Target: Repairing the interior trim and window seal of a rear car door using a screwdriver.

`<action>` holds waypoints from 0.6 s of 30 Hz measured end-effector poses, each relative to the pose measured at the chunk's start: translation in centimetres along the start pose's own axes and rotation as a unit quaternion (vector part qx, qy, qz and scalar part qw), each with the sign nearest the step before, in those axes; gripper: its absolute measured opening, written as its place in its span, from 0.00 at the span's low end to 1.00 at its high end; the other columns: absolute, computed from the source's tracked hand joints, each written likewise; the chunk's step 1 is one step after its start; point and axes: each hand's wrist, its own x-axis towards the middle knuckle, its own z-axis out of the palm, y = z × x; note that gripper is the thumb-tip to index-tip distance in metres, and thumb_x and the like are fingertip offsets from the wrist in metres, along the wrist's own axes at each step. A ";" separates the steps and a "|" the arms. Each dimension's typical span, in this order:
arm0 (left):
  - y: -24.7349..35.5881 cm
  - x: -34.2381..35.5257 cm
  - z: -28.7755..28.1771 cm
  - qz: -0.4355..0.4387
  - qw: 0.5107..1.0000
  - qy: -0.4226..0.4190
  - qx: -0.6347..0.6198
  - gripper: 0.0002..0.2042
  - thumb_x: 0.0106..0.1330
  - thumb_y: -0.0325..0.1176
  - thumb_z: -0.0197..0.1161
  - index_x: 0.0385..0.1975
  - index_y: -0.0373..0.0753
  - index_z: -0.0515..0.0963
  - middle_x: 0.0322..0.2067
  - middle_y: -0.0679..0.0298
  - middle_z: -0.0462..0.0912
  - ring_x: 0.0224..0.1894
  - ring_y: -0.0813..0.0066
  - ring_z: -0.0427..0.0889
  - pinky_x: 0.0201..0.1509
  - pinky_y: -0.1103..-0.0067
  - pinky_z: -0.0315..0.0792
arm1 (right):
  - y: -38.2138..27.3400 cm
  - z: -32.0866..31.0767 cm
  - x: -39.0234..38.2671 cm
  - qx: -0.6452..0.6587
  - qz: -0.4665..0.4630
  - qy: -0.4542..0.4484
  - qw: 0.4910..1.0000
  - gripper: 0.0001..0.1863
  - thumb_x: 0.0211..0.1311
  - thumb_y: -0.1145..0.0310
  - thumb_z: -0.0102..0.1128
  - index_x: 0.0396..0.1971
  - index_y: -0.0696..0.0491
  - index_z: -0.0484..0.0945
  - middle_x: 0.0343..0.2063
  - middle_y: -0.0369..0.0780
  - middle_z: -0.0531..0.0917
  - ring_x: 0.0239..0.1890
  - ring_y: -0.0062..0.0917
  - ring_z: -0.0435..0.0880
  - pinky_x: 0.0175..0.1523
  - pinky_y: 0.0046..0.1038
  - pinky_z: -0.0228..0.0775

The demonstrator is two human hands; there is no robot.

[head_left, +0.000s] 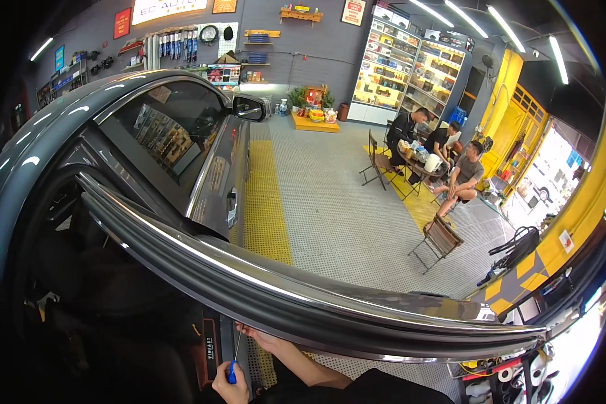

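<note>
My left hand [229, 390], low in the view, is closed round the blue handle of a screwdriver [232, 372]. Its thin shaft points up and away, along the edge of the car's door opening. Beyond it, my right hand [268, 341] reaches in from the right, fingers bent near the far end of the shaft. Whether those fingers grip the shaft or the trim beside it, I cannot tell. A dark sill panel with a reddish-brown strip [209, 350] lies just left of the screwdriver. Over my right hand passes the open car door's upper frame [303, 296].
The grey car's closed front door [212, 161] and side mirror [249, 108] stand ahead. Several people sit round a small table [421, 158], with folding chairs [439, 244] nearby. A lit display cabinet [411, 64] lines the back wall. Grey and yellow tiles [316, 195] cover the floor.
</note>
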 end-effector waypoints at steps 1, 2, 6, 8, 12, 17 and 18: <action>-0.4 -0.1 0.3 -0.007 1.000 -0.001 0.002 0.06 0.66 0.29 0.68 0.36 0.32 0.82 0.24 0.59 0.83 0.24 0.71 0.81 0.31 0.73 0.73 | -0.1 0.2 -0.4 0.014 -0.014 -0.004 1.000 0.13 0.76 0.60 0.57 0.49 0.53 0.81 0.40 0.35 0.84 0.41 0.20 0.82 0.46 0.21 0.72; -0.8 -0.1 0.5 -0.013 1.000 -0.001 0.003 0.06 0.66 0.29 0.68 0.35 0.33 0.81 0.22 0.60 0.81 0.21 0.73 0.78 0.27 0.74 0.71 | -0.3 0.4 -0.6 0.028 -0.031 -0.009 0.999 0.13 0.76 0.60 0.58 0.50 0.52 0.81 0.40 0.35 0.84 0.41 0.20 0.82 0.46 0.22 0.72; -2.7 -0.8 0.9 -0.371 0.870 -0.048 -0.322 0.09 0.71 0.35 0.66 0.32 0.39 0.76 0.17 0.66 0.74 0.12 0.80 0.66 0.13 0.80 0.59 | 0.0 -0.1 -0.8 0.023 -0.035 -0.029 0.999 0.13 0.76 0.60 0.58 0.51 0.51 0.80 0.40 0.36 0.84 0.42 0.21 0.82 0.47 0.22 0.72; -3.7 -0.4 0.6 -0.551 0.656 -0.087 -0.508 0.11 0.73 0.38 0.64 0.32 0.41 0.73 0.16 0.67 0.71 0.10 0.82 0.62 0.10 0.83 0.55 | 0.6 -0.9 -0.1 0.017 0.002 0.003 1.000 0.13 0.76 0.61 0.58 0.51 0.51 0.80 0.41 0.36 0.84 0.43 0.21 0.82 0.47 0.22 0.72; -3.2 0.0 -0.1 -0.557 0.635 -0.074 -0.529 0.11 0.74 0.41 0.61 0.33 0.43 0.71 0.17 0.67 0.71 0.10 0.83 0.60 0.10 0.84 0.52 | 1.8 -1.7 0.9 -0.007 0.033 0.047 0.998 0.13 0.77 0.60 0.57 0.52 0.51 0.80 0.43 0.35 0.84 0.43 0.20 0.81 0.47 0.22 0.71; 0.5 -0.5 -1.2 0.004 0.998 0.004 -0.068 0.10 0.69 0.32 0.66 0.44 0.35 0.79 0.20 0.65 0.77 0.17 0.79 0.70 0.22 0.78 0.66 | 1.8 -1.7 0.9 0.032 0.013 0.031 0.999 0.13 0.76 0.61 0.59 0.51 0.51 0.81 0.42 0.35 0.85 0.43 0.20 0.82 0.47 0.22 0.72; 0.9 -0.3 -1.6 -0.064 0.996 -0.047 -0.041 0.13 0.70 0.34 0.66 0.47 0.33 0.80 0.28 0.61 0.80 0.27 0.73 0.75 0.33 0.75 0.69 | 1.7 -1.7 0.8 0.038 -0.015 0.005 0.999 0.12 0.75 0.62 0.59 0.50 0.52 0.81 0.42 0.36 0.85 0.43 0.21 0.82 0.47 0.22 0.72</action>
